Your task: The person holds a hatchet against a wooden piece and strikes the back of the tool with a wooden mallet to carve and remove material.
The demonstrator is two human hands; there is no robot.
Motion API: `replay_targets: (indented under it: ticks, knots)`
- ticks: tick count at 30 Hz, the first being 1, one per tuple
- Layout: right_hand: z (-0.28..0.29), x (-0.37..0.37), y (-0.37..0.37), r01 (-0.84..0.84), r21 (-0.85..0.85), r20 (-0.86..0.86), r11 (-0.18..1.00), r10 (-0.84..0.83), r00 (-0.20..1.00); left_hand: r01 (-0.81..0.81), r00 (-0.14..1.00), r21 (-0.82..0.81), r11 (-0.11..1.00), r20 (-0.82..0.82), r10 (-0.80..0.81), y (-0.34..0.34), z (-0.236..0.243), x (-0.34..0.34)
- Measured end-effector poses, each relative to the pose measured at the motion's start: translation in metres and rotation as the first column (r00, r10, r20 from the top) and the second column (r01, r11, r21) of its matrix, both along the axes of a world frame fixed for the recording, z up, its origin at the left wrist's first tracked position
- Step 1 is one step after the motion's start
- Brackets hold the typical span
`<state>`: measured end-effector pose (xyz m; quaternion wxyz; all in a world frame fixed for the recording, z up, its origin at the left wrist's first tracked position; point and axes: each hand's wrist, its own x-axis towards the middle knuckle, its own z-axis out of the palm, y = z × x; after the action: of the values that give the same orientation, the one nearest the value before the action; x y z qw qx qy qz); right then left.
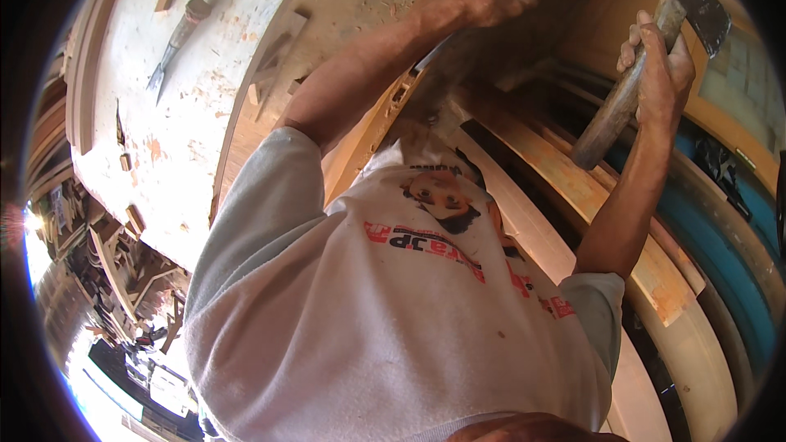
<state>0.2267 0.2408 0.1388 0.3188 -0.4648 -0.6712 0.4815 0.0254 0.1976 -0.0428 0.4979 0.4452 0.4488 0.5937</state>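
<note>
Hatchet [614, 106] slants across the right hand [665, 74], clasped within its curled fingers [626, 59].

The person wears a loose off-white shirt [327, 352] with short grey-green sleeves [266, 188] at nine and four o'clock, a greyish neckband [468, 426] near six, and a printed portrait [443, 201] beside red-and-black lettering [424, 247].
</note>
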Motion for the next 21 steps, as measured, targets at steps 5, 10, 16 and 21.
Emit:
replay_targets:
  ticks: [5, 10, 16, 21]
  knots:
    - [-0.028, -0.007, -0.014, -0.108, -0.134, 0.138, 0.985, 0.127, 0.982, -0.167, 0.895, -0.109, 0.980, -0.433, 0.104, -0.043, 0.049, 0.008]
    - [-0.051, -0.008, -0.032, -0.169, -0.234, 0.224, 0.958, 0.222, 0.949, -0.221, 0.904, 0.006, 0.975, -0.373, 0.207, -0.032, 0.038, -0.004]
    - [-0.050, -0.005, -0.024, -0.160, -0.229, 0.267, 0.960, 0.220, 0.938, -0.318, 0.894, 0.110, 0.942, -0.295, 0.337, -0.025, 0.050, -0.012]
    - [-0.050, -0.002, -0.021, -0.157, -0.239, 0.272, 0.958, 0.221, 0.936, -0.265, 0.867, 0.017, 0.964, -0.434, 0.246, -0.018, 0.047, -0.014]
